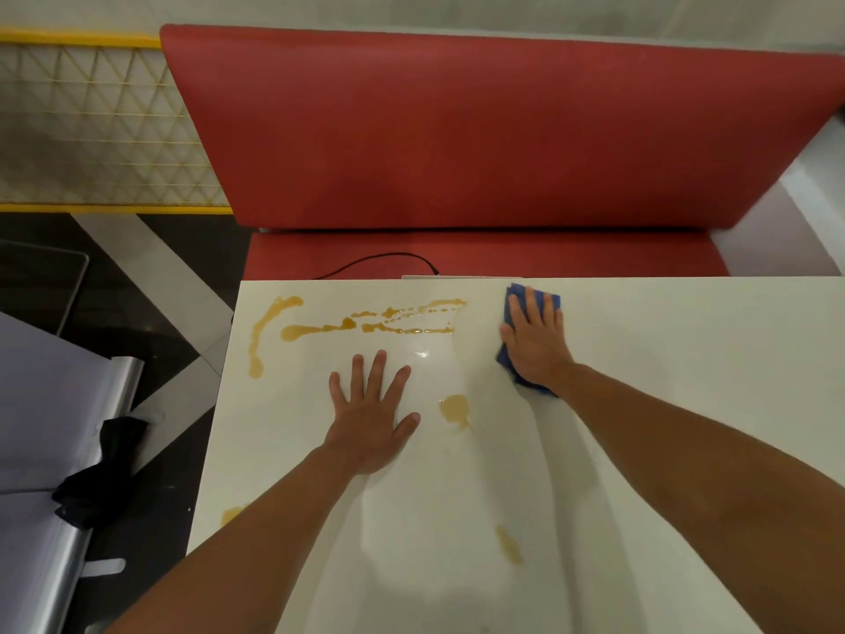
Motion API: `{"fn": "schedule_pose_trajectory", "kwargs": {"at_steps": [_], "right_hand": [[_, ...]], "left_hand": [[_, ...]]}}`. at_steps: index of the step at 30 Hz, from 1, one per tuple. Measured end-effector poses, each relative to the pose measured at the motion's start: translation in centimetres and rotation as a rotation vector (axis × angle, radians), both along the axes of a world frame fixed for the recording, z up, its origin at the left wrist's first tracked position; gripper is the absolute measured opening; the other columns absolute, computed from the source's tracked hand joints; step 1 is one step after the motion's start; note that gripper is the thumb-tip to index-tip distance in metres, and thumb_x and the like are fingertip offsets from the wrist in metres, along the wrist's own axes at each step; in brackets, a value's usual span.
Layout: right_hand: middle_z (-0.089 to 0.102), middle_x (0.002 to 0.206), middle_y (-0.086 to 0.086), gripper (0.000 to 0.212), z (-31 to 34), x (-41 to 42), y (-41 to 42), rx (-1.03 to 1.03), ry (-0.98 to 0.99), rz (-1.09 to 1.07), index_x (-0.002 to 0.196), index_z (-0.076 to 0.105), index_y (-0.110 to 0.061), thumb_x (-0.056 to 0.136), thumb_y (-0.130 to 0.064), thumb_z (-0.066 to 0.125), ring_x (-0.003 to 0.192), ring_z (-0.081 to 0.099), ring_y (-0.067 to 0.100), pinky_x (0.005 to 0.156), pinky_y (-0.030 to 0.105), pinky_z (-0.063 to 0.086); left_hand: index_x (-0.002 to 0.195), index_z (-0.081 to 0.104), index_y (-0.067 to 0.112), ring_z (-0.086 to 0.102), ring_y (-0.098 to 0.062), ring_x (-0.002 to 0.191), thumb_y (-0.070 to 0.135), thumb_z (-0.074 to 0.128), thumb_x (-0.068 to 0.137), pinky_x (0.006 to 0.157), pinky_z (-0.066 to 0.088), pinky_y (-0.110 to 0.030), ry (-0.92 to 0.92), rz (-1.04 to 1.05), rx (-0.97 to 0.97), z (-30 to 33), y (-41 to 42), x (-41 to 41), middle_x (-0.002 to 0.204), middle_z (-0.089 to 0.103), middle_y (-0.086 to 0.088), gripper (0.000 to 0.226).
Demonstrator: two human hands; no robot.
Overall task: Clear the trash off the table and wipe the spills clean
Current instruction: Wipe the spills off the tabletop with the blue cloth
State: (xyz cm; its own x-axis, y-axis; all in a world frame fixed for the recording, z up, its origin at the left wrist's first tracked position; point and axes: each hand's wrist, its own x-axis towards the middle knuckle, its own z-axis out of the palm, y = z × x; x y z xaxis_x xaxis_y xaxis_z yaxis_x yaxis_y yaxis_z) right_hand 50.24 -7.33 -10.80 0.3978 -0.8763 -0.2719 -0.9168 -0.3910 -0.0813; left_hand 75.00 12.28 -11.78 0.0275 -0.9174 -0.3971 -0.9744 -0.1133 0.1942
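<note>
Off to the left we're seeing a metal stand (68,450) with a black rag (98,469) hanging on it, well clear of the white table (686,404). On the table's left side the amber spills are sitting unwiped: a curved streak (263,331) by the far-left corner, then a long broken line (366,320) running along the far edge. Our left hand (368,423) is lying flat on bare tabletop, fingers straight and spread apart. A small puddle (455,409) is sitting just beside its thumb, and a smear (508,544) is lying nearer us. Our right hand (535,340) is pressing down on the blue cloth (512,304) near the far edge, fingers straight and close together. Behind it all is the red bench (457,130), with what looks like a black cable (388,260) on its seat.
</note>
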Motion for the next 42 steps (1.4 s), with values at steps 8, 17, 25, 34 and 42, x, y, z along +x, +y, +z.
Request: {"fn": "schedule_pose_trajectory", "kwargs": {"at_steps": [8,17,25,34,42], "right_hand": [[0.009,0.17,0.007,0.059,-1.6,-1.0,6.4,-0.025,-0.072,0.463,0.161,0.023,-0.017,0.109,-0.043,0.017,0.156,0.002,0.035,0.126,0.048,0.006],[0.014,0.167,0.018,0.069,0.4,-5.1,-0.2,0.004,0.018,0.196,0.16,0.023,-0.01,0.107,-0.052,0.009,0.153,0.01,0.046,0.116,0.063,0.024],[0.005,0.169,0.014,0.06,-0.5,4.8,1.8,0.0,-0.074,0.296,0.162,0.015,-0.012,0.109,-0.039,0.025,0.154,0.001,0.044,0.122,0.061,0.013],[0.013,0.169,0.009,0.059,-0.3,-8.6,1.8,-0.029,-0.011,0.495,0.159,0.028,-0.014,0.11,-0.045,0.021,0.156,0.004,0.034,0.123,0.053,0.018],[0.003,0.169,0.018,0.063,-0.5,3.1,-0.8,-0.058,-0.023,0.102,0.161,0.012,-0.008,0.107,-0.04,0.021,0.152,0.003,0.048,0.119,0.063,0.015]], "left_hand": [[0.156,-0.021,0.035,-0.04,-0.036,0.144,0.067,0.013,0.099,0.114,-0.02,-0.064,-0.013,-0.001,0.028,0.1,-0.1,0.0,0.159,-0.041,-0.004,0.074],[0.157,-0.02,0.034,-0.041,-0.037,0.143,0.066,0.013,0.1,0.114,-0.02,-0.066,-0.012,-0.003,0.033,0.2,-0.2,-0.1,0.158,-0.042,-0.005,0.074],[0.156,-0.022,0.035,-0.043,-0.035,0.143,0.067,0.012,0.099,0.114,-0.021,-0.064,-0.02,-0.004,0.051,0.1,-0.2,-0.1,0.157,-0.044,-0.003,0.074],[0.155,-0.024,0.034,-0.043,-0.037,0.142,0.066,0.012,0.1,0.114,-0.02,-0.066,-0.01,-0.014,0.076,0.5,-0.4,0.0,0.155,-0.047,-0.005,0.074],[0.156,-0.024,0.034,-0.044,-0.036,0.141,0.066,0.012,0.1,0.114,-0.021,-0.066,-0.016,-0.009,0.085,0.7,-0.4,-0.1,0.155,-0.047,-0.004,0.073]]}}
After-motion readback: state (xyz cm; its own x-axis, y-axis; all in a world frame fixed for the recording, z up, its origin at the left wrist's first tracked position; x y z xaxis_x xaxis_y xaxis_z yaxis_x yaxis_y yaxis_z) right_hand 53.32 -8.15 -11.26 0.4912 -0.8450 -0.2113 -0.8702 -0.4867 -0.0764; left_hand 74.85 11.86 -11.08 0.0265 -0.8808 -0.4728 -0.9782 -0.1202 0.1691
